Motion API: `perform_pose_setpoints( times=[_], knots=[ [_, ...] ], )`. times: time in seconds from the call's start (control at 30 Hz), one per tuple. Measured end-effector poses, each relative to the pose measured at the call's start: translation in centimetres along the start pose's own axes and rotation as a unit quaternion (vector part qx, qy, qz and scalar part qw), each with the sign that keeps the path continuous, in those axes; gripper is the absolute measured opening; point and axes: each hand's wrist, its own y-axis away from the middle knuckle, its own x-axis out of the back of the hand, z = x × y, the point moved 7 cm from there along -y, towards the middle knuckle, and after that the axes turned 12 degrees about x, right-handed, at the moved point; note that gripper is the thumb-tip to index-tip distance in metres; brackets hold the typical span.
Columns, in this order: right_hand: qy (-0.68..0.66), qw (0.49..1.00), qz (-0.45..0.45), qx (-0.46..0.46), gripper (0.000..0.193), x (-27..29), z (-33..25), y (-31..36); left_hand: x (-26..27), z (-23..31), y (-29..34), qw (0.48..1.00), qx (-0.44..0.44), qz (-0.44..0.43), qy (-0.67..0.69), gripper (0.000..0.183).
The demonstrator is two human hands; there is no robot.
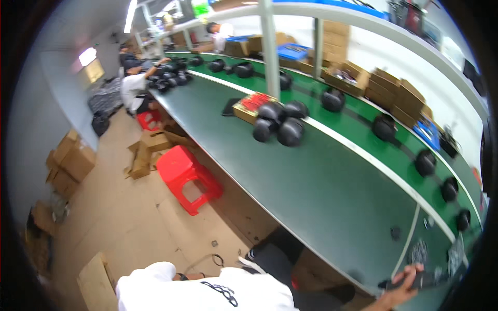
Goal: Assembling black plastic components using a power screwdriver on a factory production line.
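At the lower right, my right hand point(407, 284) is on the workbench point(311, 192), its fingers closed around a dark, flat object point(426, 280) whose kind is too blurred to tell. Close by lie a dark mesh-like oval piece point(418, 252), a small dark piece point(396, 233) and a clear plastic bag point(455, 253). My left hand does not show; only a bit of wrist with a dark band appears beside my white shirt. Farther along the bench, several glossy black rounded shells point(290, 132) sit clustered against a carton of red parts point(254, 103).
A green conveyor point(358, 119) carries spaced black shells beyond a white rail. Cartons point(346, 76) and blue trays point(428, 133) line its far side. A red stool point(189, 179) and open cardboard boxes point(140, 158) stand left of the bench. Another person point(136, 85) works at the far end.
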Motion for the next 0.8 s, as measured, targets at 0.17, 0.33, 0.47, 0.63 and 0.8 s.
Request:
perform_pose_setpoints(
  times=[0.17, 0.33, 0.47, 0.63, 0.8],
  knots=[
    [0.129, 0.988, -0.042, 0.071, 0.022, -4.2, -2.6, 0.2, 1.2, 13.3, -4.0, 0.943, -0.065, -0.205, -0.255, 0.028],
    [0.054, 0.993, -0.1, 0.033, 0.015, -5.7, -3.0, -1.2, 19.7, 37.3, 8.6, 0.971, -0.237, -0.022, 0.022, 0.029],
    [0.011, 0.996, -0.076, 0.033, 0.014, -5.2, -2.8, -1.3, 18.7, 53.7, 14.5, 0.886, -0.451, -0.067, 0.079, 0.02],
    [-0.027, 0.996, -0.048, 0.064, 0.018, -6.0, -3.6, -4.0, 11.6, 74.8, 10.8, 0.77, -0.636, -0.033, 0.023, 0.02],
    [-0.035, 0.993, -0.01, 0.109, 0.025, -6.3, -4.0, -6.5, 6.9, 84.2, 4.7, 0.707, -0.703, -0.006, -0.082, 0.016]
  ],
)
